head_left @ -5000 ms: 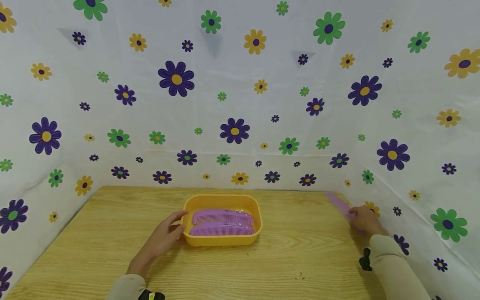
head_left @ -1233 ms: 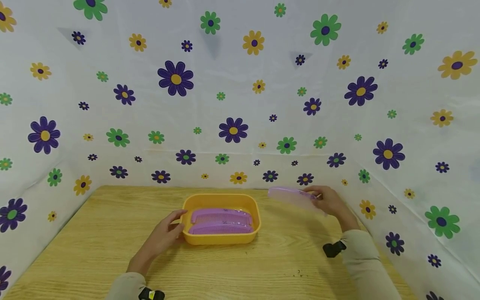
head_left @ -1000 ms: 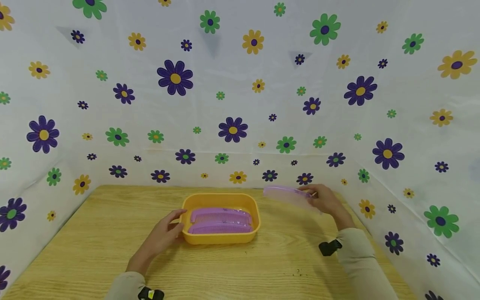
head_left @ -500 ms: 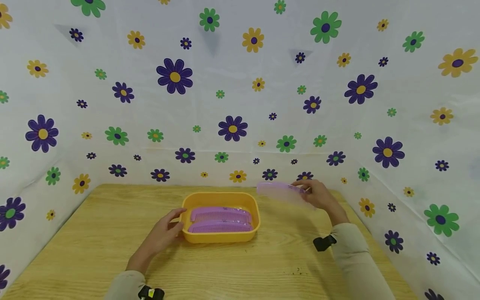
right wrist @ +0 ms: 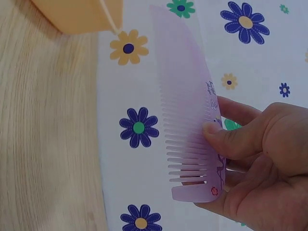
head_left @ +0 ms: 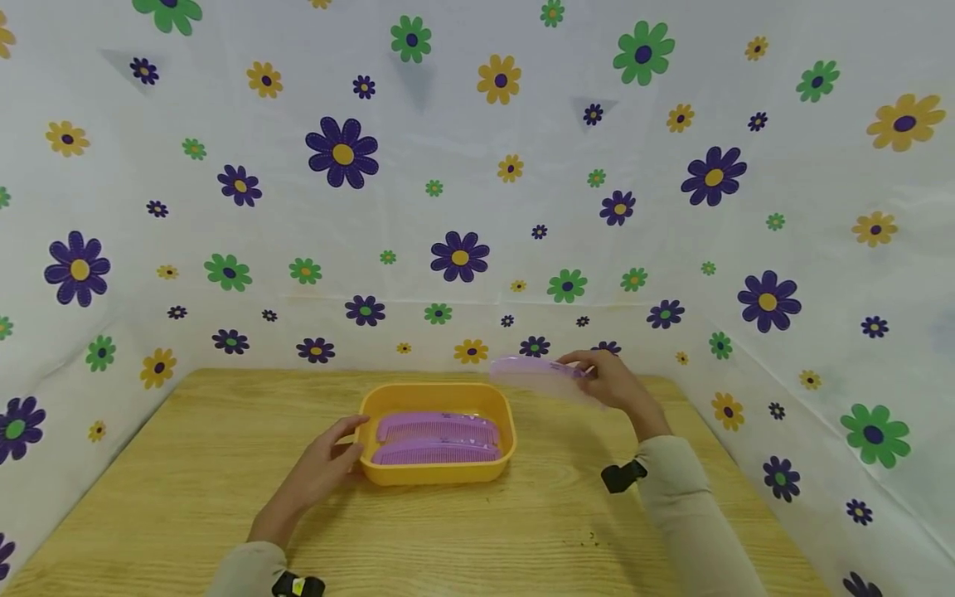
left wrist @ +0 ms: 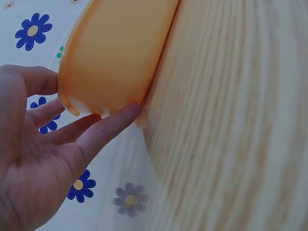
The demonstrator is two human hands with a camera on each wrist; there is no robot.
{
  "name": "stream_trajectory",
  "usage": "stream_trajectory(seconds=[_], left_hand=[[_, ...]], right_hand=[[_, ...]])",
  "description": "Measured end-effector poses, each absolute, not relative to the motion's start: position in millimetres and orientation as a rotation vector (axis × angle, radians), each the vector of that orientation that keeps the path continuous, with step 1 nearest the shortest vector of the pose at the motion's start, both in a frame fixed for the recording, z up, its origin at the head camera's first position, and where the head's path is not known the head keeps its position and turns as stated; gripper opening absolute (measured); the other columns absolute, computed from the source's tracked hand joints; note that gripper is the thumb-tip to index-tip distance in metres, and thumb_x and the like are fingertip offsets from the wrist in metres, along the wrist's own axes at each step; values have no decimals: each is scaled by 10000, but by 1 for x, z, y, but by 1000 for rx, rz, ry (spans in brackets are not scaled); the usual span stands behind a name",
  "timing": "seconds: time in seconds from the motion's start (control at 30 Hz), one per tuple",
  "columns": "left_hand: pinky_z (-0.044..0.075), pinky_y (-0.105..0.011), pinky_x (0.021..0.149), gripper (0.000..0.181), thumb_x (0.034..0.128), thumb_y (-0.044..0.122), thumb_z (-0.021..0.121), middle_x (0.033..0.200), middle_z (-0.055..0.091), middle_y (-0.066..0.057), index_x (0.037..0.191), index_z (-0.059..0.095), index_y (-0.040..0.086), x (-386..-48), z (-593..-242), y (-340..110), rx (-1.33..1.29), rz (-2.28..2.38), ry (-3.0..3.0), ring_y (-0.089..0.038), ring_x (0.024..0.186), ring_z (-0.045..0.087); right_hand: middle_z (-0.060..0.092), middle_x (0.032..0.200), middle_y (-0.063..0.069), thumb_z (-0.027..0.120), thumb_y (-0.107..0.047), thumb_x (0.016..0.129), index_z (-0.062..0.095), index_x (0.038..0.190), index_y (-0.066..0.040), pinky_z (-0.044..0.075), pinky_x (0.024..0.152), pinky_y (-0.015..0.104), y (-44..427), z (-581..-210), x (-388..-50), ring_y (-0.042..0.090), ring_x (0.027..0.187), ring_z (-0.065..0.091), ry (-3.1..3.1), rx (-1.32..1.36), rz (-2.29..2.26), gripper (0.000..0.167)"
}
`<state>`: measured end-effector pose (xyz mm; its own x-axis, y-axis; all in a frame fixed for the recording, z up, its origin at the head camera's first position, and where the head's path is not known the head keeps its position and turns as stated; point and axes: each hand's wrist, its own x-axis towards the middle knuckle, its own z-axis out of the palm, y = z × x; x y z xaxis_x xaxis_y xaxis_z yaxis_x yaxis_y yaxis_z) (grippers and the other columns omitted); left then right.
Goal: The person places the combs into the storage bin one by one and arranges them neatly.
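Observation:
A purple comb (head_left: 528, 368) with printed decoration is pinched between thumb and fingers of the right hand (head_left: 610, 381), lifted above the table to the right of a yellow plastic basin (head_left: 436, 475). In the right wrist view the thumb lies across the teeth side of the comb (right wrist: 185, 86), the fingers behind it. Two similar purple combs lie in the basin, a far comb (head_left: 436, 423) and a near comb (head_left: 436, 451), with teeth toward the person. The left hand (head_left: 322, 464) touches the basin's left end with spread fingers; the left wrist view shows its thumb low on the wall.
The basin stands on a wood-grain table (head_left: 224, 464) toward its back. A white flower-print sheet (head_left: 477, 207) encloses the back and both sides. Small dark specks (head_left: 589, 539) mark the table front right.
The right hand has picked up the comb from the table's far right corner and carried it left, close to the basin. The left hand and the basin have hardly moved.

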<state>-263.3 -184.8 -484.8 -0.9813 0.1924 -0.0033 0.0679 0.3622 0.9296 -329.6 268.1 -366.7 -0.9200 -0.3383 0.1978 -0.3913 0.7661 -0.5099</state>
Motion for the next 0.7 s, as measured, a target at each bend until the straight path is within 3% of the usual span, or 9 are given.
stream_trajectory(seconds=[0.3,0.7], left_hand=[[638,-412,928,487,1084,152,492,1623,357,-231,1563,405,133,-264,-485,-185,229,1695,2492,-474,1397,506],[634,-434,938,490,1088,136,484,1633,325,-252,1568,389,108,-262,-484,-186,274,1705,2477,-494,1401,491]], right_hand=[[686,1123,280,576,121,916,685,1294,4,535,676,243,248,-365,-336,236,804,607,-2868,657,931,410],[685,1134,232,574,110,932,701,1299,-48,585,726,277,226,-364,-336,257,889,608,-2926,656,945,419]])
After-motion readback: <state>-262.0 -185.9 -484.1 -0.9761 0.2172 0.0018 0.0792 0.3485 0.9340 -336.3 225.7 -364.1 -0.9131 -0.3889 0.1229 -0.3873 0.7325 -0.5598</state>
